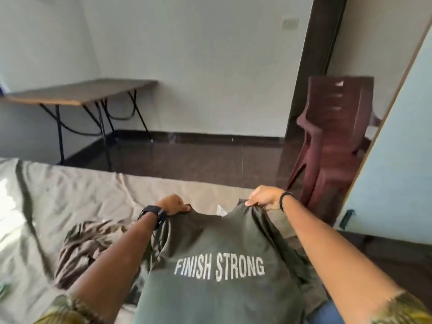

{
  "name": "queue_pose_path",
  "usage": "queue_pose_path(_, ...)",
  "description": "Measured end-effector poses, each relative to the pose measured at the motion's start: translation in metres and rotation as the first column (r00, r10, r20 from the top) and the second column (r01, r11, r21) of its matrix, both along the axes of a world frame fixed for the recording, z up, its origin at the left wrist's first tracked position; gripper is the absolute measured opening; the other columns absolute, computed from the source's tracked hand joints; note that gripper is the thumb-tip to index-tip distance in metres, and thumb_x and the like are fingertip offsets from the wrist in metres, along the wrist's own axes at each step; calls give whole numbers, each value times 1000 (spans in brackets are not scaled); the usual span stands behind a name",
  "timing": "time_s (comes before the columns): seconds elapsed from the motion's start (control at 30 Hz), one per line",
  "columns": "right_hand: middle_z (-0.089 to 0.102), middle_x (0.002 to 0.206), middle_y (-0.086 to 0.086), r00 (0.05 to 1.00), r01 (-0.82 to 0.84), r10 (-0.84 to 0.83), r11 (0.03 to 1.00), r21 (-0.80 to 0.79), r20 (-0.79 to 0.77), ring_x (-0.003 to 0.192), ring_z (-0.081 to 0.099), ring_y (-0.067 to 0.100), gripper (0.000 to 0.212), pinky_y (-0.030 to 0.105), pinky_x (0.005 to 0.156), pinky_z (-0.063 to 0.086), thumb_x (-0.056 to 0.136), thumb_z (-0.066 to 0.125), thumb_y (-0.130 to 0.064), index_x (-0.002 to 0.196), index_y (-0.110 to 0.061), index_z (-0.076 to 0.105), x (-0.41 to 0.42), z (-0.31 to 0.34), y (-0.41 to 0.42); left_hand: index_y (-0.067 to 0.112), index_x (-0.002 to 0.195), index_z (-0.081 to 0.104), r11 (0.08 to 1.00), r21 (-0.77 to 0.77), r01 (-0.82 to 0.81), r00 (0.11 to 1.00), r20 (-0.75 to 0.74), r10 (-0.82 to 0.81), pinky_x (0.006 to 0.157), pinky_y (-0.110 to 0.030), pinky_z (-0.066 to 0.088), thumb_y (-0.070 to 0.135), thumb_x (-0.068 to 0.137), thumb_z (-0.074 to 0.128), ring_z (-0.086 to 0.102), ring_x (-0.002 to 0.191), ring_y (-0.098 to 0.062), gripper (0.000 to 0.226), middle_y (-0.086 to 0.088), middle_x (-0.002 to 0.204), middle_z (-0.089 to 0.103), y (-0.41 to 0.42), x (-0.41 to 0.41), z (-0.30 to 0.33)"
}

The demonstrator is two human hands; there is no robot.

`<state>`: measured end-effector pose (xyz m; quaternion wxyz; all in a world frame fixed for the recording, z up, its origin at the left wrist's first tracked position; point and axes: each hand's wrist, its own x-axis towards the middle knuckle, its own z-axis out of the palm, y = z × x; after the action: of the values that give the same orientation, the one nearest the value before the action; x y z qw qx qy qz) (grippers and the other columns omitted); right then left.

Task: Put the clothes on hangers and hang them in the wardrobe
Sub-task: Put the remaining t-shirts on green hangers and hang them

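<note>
A dark green T-shirt (217, 244) printed "FINISH STRONG" is stretched out in front of me over the bed. My left hand (172, 204) grips its left shoulder by the collar. My right hand (265, 198) pinches the right shoulder, lifting the cloth slightly. A white label (221, 210) shows in the neck opening. A crumpled brown garment (86, 244) lies on the bed to the left, partly under my left forearm. No hanger is visible.
The bed has a grey-beige sheet (70, 192). A folding table (77, 92) stands against the far left wall. Stacked maroon plastic chairs (336, 136) stand at right beside a pale blue wardrobe door (397, 164). Dark polished floor (198, 157) lies beyond the bed.
</note>
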<state>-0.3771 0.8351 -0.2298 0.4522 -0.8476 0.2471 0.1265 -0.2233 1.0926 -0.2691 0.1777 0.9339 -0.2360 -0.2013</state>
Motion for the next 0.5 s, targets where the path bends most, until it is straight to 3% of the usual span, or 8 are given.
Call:
queue_pose_path(0.07,46,61,2,999,6,-14,980,-198,-38,57,44,14,32,23,52,34,90,63,-18,61,-15,50,6,-30,-2,2,91,70,998,-37,-55,998,27,56,71,-30,40,36,89,65,62,96,-29,34,-19,101,69,-3,1,-28)
queue_pose_path(0.13,48,60,2,997,78,-72,945,-318,30,61,48,18,37,23,51,35,88,65,-23,56,-19,47,18,-51,-9,1,90,70,992,-78,-97,990,91,104,66,-28,38,33,88,66,63,94,-31,33,-19,96,69,-12,11,-42)
queue_pose_path(0.23,58,58,7,963,258,-230,934,-246,137,48,54,20,29,22,41,42,88,64,-16,61,-13,56,41,-76,-19,0,88,69,955,-214,-207,959,147,241,71,-32,45,27,88,66,63,91,-33,28,-20,93,69,-28,27,-49)
queue_pose_path(0.3,67,70,16,926,356,-321,917,-178,197,52,62,22,25,26,43,49,90,58,-13,65,-9,57,59,-88,-18,-1,85,67,902,-326,-283,932,128,339,72,-34,50,23,88,65,64,89,-35,25,-22,89,68,-39,36,-58)
queue_pose_path(0.4,67,102,23,885,439,-369,864,-246,282,97,63,37,14,38,78,50,91,53,-13,89,-5,65,79,-103,-14,0,90,63,862,-416,-288,921,127,369,74,-38,48,19,90,62,62,90,-37,20,-23,92,67,-51,43,-76)
queue_pose_path(0.47,61,122,20,923,362,-301,891,-275,239,116,54,36,29,36,92,42,92,52,-8,121,-4,57,83,-116,-10,2,110,60,903,-373,-212,958,104,268,85,-37,45,18,90,62,60,101,-36,26,-22,107,64,-54,43,-93)
queue_pose_path(0.5,56,130,19,956,274,-228,919,-283,187,122,50,34,40,35,97,39,92,52,-6,132,-5,48,82,-123,-6,4,124,54,936,-317,-152,980,73,184,94,-36,42,18,89,64,56,110,-35,39,-21,119,58,-53,40,-100)
